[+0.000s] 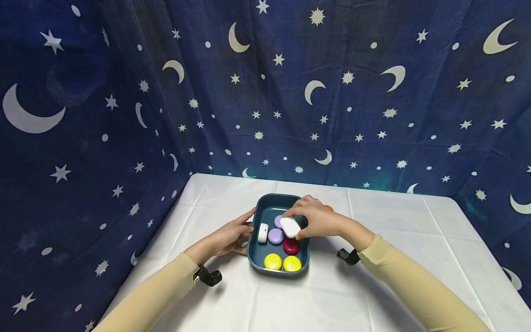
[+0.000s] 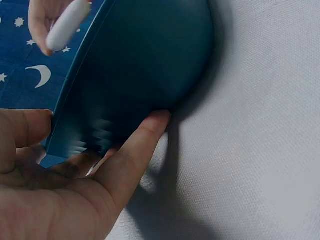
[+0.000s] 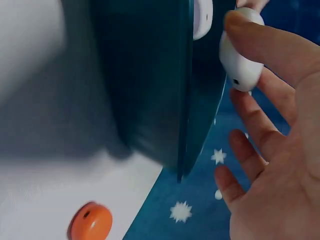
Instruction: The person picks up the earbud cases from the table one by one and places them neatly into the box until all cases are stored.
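Observation:
A dark teal rectangular tub [image 1: 279, 272] with rounded corners stands on the table. My left hand [image 1: 228, 236] rests against its left side, fingers spread along the outer wall and rim. Over the tub's right part, my right hand [image 1: 317, 219] pinches a white rounded piece [image 1: 290, 227] between thumb and fingers; the right wrist view shows a small dark hole in this white piece [image 3: 241, 62]. Inside lie another white piece [image 1: 263, 233], two lilac discs [image 1: 275, 236], a dark red disc [image 1: 291, 246] and two yellow discs [image 1: 272, 262]. The right hand hides part of the tub's right side.
An orange rounded piece [image 3: 92, 223] lies on the white-covered table [image 1: 394, 258] beyond the right hand, mostly hidden in the head view. A dark blue curtain [image 1: 282, 92] with moons and stars hangs behind the table and along its left side.

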{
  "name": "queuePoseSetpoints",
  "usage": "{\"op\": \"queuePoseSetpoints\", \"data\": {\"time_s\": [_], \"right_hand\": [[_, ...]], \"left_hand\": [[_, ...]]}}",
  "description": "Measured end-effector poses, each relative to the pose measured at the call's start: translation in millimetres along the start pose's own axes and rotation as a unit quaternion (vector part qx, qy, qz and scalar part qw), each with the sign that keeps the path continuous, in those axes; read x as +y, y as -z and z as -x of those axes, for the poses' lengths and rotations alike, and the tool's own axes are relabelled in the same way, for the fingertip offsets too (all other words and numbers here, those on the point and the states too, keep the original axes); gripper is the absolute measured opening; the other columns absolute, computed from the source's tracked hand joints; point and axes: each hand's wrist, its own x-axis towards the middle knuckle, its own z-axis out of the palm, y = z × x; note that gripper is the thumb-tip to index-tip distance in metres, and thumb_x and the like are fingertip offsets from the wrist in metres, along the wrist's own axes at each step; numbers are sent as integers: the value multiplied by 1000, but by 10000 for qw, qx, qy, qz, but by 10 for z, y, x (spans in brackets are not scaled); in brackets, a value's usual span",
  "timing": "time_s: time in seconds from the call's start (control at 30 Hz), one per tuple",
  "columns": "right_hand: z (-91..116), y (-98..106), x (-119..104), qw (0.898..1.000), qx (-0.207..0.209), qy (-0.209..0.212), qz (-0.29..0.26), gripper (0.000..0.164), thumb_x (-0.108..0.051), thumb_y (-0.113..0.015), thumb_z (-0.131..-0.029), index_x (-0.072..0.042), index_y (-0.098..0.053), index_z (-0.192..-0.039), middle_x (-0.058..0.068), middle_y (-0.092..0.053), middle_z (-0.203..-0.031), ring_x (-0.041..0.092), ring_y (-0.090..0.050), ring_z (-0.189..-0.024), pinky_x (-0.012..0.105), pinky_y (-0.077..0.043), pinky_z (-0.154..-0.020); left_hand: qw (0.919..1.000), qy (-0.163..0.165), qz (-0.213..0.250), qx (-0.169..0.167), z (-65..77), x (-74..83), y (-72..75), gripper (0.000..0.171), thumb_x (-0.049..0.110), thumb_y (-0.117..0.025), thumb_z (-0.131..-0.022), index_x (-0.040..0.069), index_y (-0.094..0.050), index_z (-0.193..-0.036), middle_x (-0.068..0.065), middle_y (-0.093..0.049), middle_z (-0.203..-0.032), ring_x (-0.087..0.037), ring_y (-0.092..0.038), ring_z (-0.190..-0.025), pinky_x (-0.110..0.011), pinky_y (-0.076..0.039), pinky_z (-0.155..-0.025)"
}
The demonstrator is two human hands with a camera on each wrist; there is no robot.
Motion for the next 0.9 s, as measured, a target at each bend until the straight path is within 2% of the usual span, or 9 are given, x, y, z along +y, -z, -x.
{"op": "queuePoseSetpoints", "data": {"time_s": [0.13, 0.37, 0.5, 0.6, 0.9], "right_hand": [[-38, -77, -83, 9990, -341, 181, 208, 60, -32, -90, -76, -34, -69, -132, -13, -59, -121, 17, -40, -121, 45, -37, -97], [-95, -175, -160, 9973, -608, 263, 313, 59, -33, -90, -76, -35, -69, -131, -12, -60, -129, 17, -38, -122, 46, -36, -100], [-115, -209, -184, 9961, -708, 349, 389, 62, -33, -89, -77, -33, -68, -135, -10, -60, -131, 17, -38, -123, 48, -34, -102], [-114, -205, -195, 9965, -677, 334, 359, 63, -30, -88, -78, -31, -67, -138, -8, -60, -132, 20, -38, -125, 49, -35, -103], [-41, -114, -104, 9995, -311, -50, 68, 60, -25, -85, -81, -30, -67, -138, -11, -58, -127, 21, -39, -129, 52, -36, -103]], "left_hand": [[10000, -13, -12, -21, -1, -2, 4, 69, 13, -48, -106, 38, -22, -164, -22, -22, -165, -33, -53, -129, -54, -59, -76], [10000, -8, -17, -25, 5, 2, -2, 69, 13, -48, -106, 38, -21, -164, -21, -23, -164, -33, -53, -128, -54, -58, -77], [10000, -9, -14, -41, 4, -1, -2, 69, 13, -47, -106, 38, -21, -164, -22, -21, -165, -34, -52, -129, -54, -58, -77], [10000, -10, -27, -41, 0, -5, 1, 68, 13, -47, -106, 38, -21, -164, -22, -19, -166, -34, -52, -129, -54, -58, -77], [9999, 25, -113, 37, -6, -6, 2, 69, 13, -48, -106, 38, -22, -164, -23, -20, -166, -35, -52, -130, -54, -59, -77]]}}
